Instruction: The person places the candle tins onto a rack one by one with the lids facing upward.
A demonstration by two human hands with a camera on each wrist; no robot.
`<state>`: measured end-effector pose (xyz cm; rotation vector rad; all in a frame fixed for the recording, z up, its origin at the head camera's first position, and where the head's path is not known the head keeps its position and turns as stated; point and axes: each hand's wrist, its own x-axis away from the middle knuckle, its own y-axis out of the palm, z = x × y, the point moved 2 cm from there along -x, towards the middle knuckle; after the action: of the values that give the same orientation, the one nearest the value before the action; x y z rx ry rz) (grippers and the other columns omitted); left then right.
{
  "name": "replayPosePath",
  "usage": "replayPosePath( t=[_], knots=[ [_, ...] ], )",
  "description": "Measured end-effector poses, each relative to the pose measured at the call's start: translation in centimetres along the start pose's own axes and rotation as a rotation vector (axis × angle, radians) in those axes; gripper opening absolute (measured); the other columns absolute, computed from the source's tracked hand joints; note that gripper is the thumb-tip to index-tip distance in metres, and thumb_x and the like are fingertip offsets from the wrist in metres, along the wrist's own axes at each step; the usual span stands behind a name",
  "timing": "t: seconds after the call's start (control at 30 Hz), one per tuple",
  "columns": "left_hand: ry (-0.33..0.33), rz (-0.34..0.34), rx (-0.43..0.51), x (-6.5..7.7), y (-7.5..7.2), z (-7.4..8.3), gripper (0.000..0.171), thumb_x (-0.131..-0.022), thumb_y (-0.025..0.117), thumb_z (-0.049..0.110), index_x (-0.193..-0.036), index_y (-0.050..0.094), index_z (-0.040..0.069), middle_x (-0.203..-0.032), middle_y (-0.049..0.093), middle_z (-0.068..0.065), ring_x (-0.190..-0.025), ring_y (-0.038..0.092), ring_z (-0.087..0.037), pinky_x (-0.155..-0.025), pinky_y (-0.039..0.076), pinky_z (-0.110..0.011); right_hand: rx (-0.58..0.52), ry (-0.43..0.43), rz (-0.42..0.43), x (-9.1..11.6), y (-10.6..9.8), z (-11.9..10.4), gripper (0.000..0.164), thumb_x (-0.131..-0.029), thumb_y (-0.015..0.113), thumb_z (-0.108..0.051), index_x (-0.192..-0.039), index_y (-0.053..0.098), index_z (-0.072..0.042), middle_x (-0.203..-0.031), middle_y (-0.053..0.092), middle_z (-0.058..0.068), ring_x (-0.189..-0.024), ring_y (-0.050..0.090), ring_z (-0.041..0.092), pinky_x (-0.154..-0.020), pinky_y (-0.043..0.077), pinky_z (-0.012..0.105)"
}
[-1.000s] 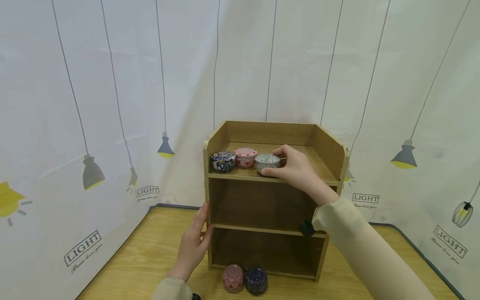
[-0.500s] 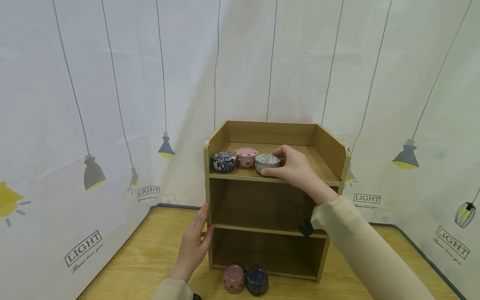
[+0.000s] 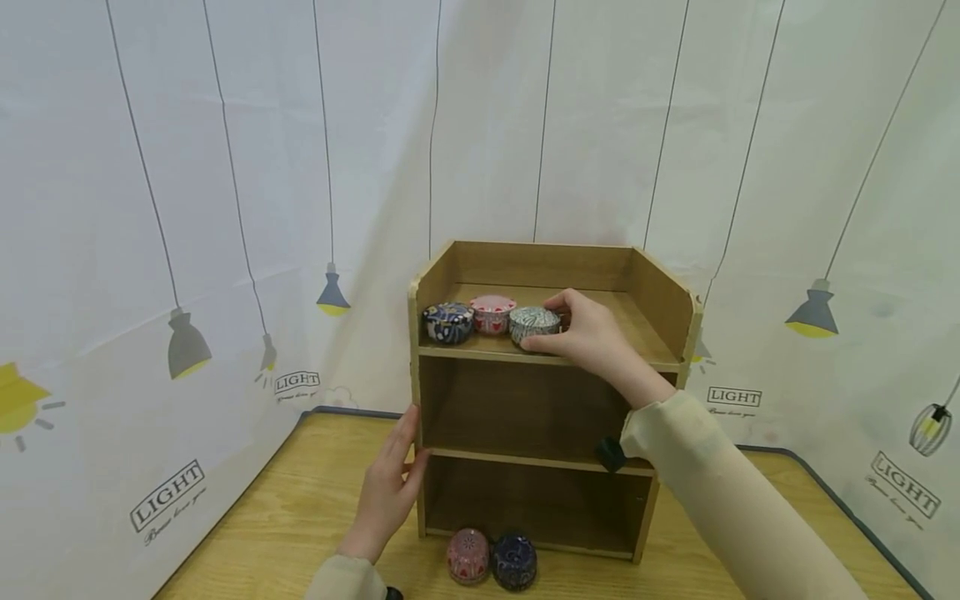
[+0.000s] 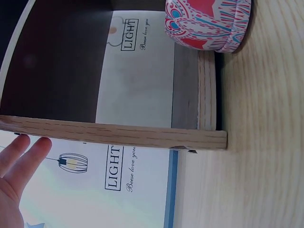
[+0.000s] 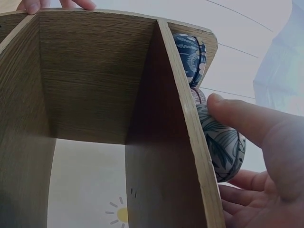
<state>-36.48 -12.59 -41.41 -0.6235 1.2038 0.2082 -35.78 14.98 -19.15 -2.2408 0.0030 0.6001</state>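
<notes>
On the top board of a small wooden shelf (image 3: pixel 480 355), my right hand (image 3: pixel 592 337) pinches a round tin with a green-and-white leaf pattern (image 3: pixel 533 327). The right wrist view shows the thumb on the near side of this leaf tin (image 5: pixel 221 145) and the fingers behind it. To its left are a pink tin with red hearts (image 3: pixel 492 317) and, in the corner, a dark blue patterned tin (image 3: pixel 447 323). My left hand (image 3: pixel 386 487) rests on the shelf's left side panel with fairly straight fingers, seen too in the left wrist view.
A pink tin (image 3: pixel 468 556) and a navy tin (image 3: pixel 514 562) stand side by side on the wooden table (image 3: pixel 270 508), before the bottom compartment. Raised side walls and a back wall (image 3: pixel 540 265) enclose the top board. A white printed backdrop (image 3: pixel 480 125) stands behind.
Very little differs. The leaf-patterned tin and my right hand have shifted very slightly left toward the pink tin; my left hand stays at the side panel.
</notes>
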Motion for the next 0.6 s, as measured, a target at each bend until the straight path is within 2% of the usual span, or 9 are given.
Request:
replayPosePath(
  t=[0.3,0.6],
  knots=[
    [0.005,0.003,0.004,-0.03,-0.02,0.02,0.077,-0.081,0.07,-0.011,-0.149,0.036,0.003,-0.15,0.04,-0.014,-0.118,0.054,-0.033,-0.066,0.056,-0.017,0.002,-0.004,0.002,0.21,-0.27,-0.15,0.072,-0.079,0.081,-0.036,-0.135,0.049,-0.004,-0.132,0.055,0.015,-0.119,0.052,0.032,-0.096,0.047,0.049],
    [0.007,0.008,0.002,0.12,0.12,-0.22,0.076,-0.081,0.069,-0.011,-0.149,0.036,0.003,-0.149,0.041,-0.013,-0.118,0.055,-0.03,-0.065,0.057,-0.019,-0.058,-0.013,0.028,0.97,-0.78,-0.15,0.074,-0.08,0.08,-0.036,-0.138,0.047,-0.004,-0.132,0.055,0.015,-0.122,0.051,0.032,-0.098,0.047,0.049]
  ],
)
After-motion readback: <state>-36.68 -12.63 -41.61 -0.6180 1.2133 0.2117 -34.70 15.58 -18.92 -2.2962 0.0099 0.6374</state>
